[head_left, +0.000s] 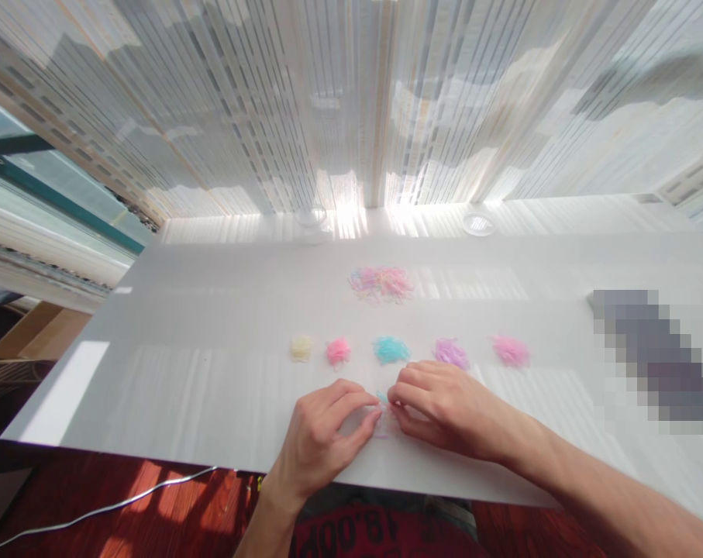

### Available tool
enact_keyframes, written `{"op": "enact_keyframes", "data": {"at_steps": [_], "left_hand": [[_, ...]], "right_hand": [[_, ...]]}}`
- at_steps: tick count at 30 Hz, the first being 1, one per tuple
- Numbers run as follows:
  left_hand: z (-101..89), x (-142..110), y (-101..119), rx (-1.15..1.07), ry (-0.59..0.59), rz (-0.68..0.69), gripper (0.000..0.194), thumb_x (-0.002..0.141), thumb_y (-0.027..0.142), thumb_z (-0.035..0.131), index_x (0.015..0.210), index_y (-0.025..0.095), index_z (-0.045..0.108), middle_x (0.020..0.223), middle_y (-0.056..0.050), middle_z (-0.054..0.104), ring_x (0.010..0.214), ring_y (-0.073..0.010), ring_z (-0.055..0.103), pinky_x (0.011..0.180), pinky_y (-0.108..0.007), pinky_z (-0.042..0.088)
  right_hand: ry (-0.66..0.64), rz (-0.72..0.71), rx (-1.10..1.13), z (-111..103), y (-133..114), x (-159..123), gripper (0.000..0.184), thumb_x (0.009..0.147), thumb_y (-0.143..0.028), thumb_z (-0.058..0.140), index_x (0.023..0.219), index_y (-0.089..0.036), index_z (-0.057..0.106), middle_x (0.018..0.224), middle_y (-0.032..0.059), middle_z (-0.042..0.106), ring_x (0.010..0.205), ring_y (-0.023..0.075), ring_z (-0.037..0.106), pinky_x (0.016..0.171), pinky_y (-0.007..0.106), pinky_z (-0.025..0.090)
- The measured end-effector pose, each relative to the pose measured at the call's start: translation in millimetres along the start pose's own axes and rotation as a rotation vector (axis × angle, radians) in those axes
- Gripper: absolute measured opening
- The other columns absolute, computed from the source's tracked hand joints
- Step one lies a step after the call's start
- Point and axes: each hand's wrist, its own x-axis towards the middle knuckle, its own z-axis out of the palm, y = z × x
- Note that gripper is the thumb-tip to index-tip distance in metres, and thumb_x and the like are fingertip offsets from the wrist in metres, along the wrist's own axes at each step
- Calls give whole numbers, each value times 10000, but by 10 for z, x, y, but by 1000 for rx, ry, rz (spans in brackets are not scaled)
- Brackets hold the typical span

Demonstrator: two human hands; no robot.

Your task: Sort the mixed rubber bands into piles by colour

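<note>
Small loose strands (381,432) lay between my hands, by the near edge of the counter (182,333). My left hand (322,430) had its fingers nearly closed; my right hand (444,403) had its bunched beside a turquoise strand (381,397). Grip: could not tell, either hand. A turquoise pile (391,349) lay beyond.

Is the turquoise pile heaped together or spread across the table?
Heaped together: the turquoise pile forms one compact clump on the white table, with a gap between it and the purple pile.

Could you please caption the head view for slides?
Left hand and right hand over small strands, before a row of coloured piles.
</note>
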Motion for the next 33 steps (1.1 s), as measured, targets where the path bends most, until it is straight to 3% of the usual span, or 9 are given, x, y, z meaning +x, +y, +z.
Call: {"op": "enact_keyframes", "data": {"at_steps": [7, 14, 17, 24, 33], "left_hand": [[7, 1, -18, -49, 9, -22, 123, 964, 109, 666, 1028, 206, 704, 908, -22, 731, 766, -124, 681, 657, -208, 527], [-7, 14, 23, -35, -13, -69, 91, 934, 116, 637, 943, 207, 640, 835, 7, 668, 562, -93, 482, 537, -222, 437], [-14, 10, 26, -20, -5, -54, 80, 964, 127, 622, 971, 206, 634, 849, 5, 672, 551, -87, 466, 534, -220, 429], [-9, -20, 3, -30, 24, -22, 92, 994, 133, 619, 1039, 209, 647, 904, -17, 700, 560, -85, 502, 542, -213, 444], [5, -30, -9, -14, 24, -40, 78, 1016, 156, 592, 1045, 204, 646, 915, -27, 695, 533, -77, 471, 534, -208, 458]], "right_hand": [[47, -3, 18, -11, -7, 11, 235, 1001, -128, 515, 816, -173, 652, 716, 25, 612, 649, 167, 515, 606, 298, 354], [31, 16, 7, -8, -20, 0, 200, 988, -162, 562, 806, -191, 640, 720, 17, 605, 643, 166, 512, 598, 299, 348], [59, 14, 9, -3, -22, 1, 212, 999, -166, 540, 815, -188, 644, 723, 22, 615, 645, 169, 529, 600, 301, 367], [55, 22, 65, 6, -27, 12, 179, 1045, -266, 531, 1076, -157, 670, 889, 74, 705, 779, 202, 648, 661, 314, 477], [104, 7, 40, 50, -23, 26, 214, 1038, -151, 492, 927, -183, 673, 807, 46, 695, 709, 169, 624, 632, 290, 455]]}}
